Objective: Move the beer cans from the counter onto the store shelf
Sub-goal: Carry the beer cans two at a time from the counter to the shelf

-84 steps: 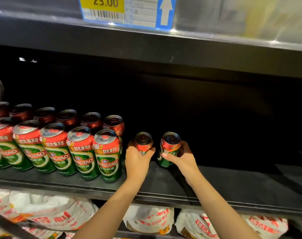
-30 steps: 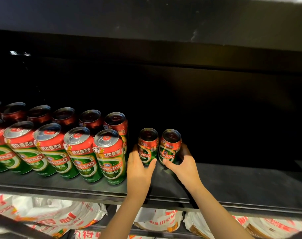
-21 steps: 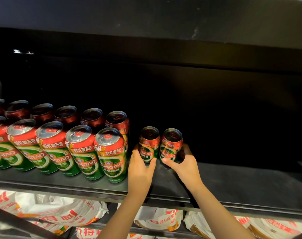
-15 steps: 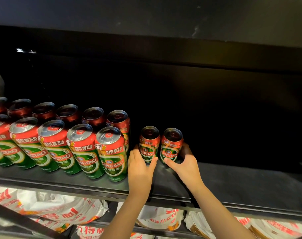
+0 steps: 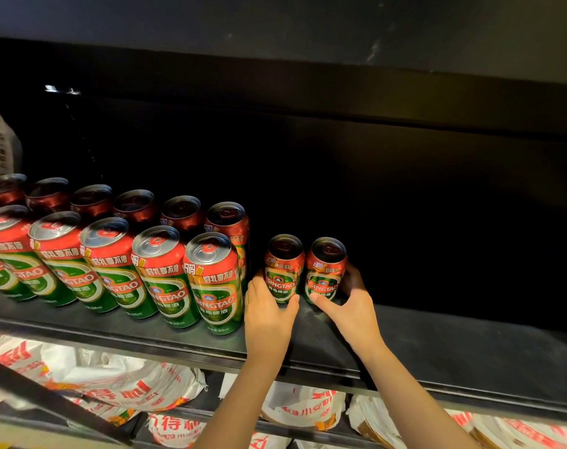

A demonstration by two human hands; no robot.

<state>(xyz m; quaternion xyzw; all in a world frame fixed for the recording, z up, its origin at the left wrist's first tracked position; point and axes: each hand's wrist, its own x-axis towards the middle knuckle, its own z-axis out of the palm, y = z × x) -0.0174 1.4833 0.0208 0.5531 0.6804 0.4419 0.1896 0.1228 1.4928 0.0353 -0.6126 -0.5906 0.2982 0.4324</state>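
Head view: a dark store shelf (image 5: 437, 348) runs across the frame under a black upper board. On its left part stand 2 rows of tall Tsingtao beer cans (image 5: 165, 270), red on top and green below, 5 showing in the front row and 6 in the dimmer back row; the nearest front can (image 5: 214, 283) stands just left of the left hand (image 5: 267, 319). The shelf to the right of the hands lies bare and in deep shadow. Below the shelf edge, white bags with red print (image 5: 127, 384) lie in a lower tier, and a pale bag edge shows at the far left.

2 shorter Tsingtao cans stand upright and touching, deeper on the shelf than the front row. The left hand grips the left short can (image 5: 283, 267) from the front, thumb against its lower right side, fingers curled round its left side between it and the tall cans. The right hand (image 5: 351, 306) holds the right short can (image 5: 326, 270), thumb tip on its lower front and fingers wrapped behind its right side, partly lost in shadow
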